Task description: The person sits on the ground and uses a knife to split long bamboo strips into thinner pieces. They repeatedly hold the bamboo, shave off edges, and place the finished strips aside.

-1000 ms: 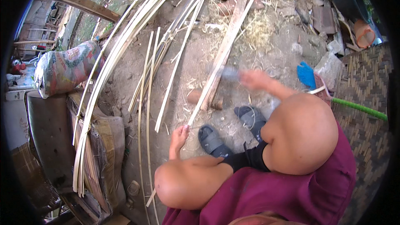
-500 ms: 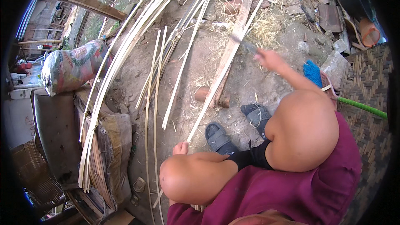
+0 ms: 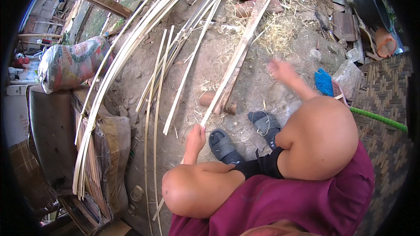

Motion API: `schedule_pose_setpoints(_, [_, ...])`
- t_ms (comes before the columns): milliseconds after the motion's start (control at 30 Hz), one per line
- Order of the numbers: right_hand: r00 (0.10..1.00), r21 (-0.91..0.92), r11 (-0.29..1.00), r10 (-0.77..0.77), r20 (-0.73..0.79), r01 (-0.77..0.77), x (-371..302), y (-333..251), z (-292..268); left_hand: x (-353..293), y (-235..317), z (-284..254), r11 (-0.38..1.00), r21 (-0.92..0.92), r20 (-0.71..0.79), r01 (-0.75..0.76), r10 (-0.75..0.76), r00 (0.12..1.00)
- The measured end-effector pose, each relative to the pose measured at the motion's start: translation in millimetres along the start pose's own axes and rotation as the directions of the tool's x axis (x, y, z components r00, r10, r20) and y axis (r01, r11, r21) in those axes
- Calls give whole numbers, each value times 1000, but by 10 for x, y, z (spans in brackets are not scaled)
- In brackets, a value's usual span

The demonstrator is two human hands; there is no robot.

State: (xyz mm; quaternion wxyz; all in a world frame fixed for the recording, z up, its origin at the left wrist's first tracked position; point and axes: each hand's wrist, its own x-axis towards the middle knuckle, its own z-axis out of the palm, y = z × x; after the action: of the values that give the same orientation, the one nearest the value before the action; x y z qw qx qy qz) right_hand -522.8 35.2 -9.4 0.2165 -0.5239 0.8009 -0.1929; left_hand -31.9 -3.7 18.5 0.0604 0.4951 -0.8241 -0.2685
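Observation:
My left hand (image 3: pixel 195 139) is closed around the near end of a long, pale bamboo strip (image 3: pixel 213 108), just beyond my left knee. The strip runs away from me along a wooden plank (image 3: pixel 253 15), which is propped on a short round piece of wood (image 3: pixel 209 99) near my feet. A thin shaving (image 3: pixel 259 37) sticks out from the strip's side. To the right of the plank, my right hand (image 3: pixel 282 72) is raised and smeared by motion. Its fingers look closed on the knife seen earlier, though the blade cannot be made out now.
Long bamboo strips (image 3: pixel 127 48) lie in a bundle at left, others beside the plank. Pale shavings (image 3: pixel 280 32) cover the far ground. A stuffed sack (image 3: pixel 74 63) and worn seat (image 3: pixel 52 135) stand left. At right lie a blue-bristled broom (image 3: pixel 324 82) and woven mat (image 3: pixel 380 96).
My left hand has moved forward from behind my knee, still on the strip. My right hand has shifted slightly nearer me, away from the strip; the knife blade no longer shows.

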Motion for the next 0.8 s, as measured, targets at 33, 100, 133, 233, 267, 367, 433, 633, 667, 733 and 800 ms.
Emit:
schedule_pose_setpoints(33, [971, 115, 993, -43, 236, 16, -277, -707, 107, 66, 24, -18, 999, 31, -3, 28, -28, 1000])
schedule_pose_setpoints(100, [875, 59, 907, -419, 243, 418, -659, -919, 460, 246, 155, 50, 994, 93, 40, 63, -67, 997])
schedule_pose_setpoints(133, [820, 39, 883, -450, 355, 468, -767, -1091, 349, 237, 177, 59, 989, 121, 65, 87, -96, 993])
schedule_pose_setpoints(233, [972, -13, 987, -154, 180, 159, -232, -597, 252, -50, 109, -193, 961, 231, 173, 151, -194, 966])
schedule_pose_setpoints(267, [995, -16, 996, -87, -56, 86, 119, 147, 219, -86, 100, -172, 965, 218, 178, 142, -183, 967])
schedule_pose_setpoints(367, [939, -38, 965, 242, -243, -258, 333, 447, -502, -44, -88, -136, 991, 79, 186, 107, -120, 975])
schedule_pose_setpoints(433, [974, -50, 976, 208, -94, -213, 219, 172, -528, 49, -79, -88, 989, -123, 181, 85, -62, 981])
schedule_pose_setpoints(633, [828, -29, 927, -320, 460, 375, -875, -1309, 171, -144, -194, -41, 986, -101, 136, 132, -117, 984])
schedule_pose_setpoints(667, [875, 40, 925, -371, 312, 378, -634, -1221, 502, -581, -411, -292, 980, -33, 101, 194, -190, 977])
schedule_pose_setpoints(733, [984, 36, 986, -160, -80, 163, -158, -319, 339, -773, -390, -395, 893, -22, 361, 449, -411, 837])
schedule_pose_setpoints(800, [989, -25, 998, 46, -140, -50, 287, -27, -114, -1179, -601, -520, 894, -73, 329, 442, -397, 857])
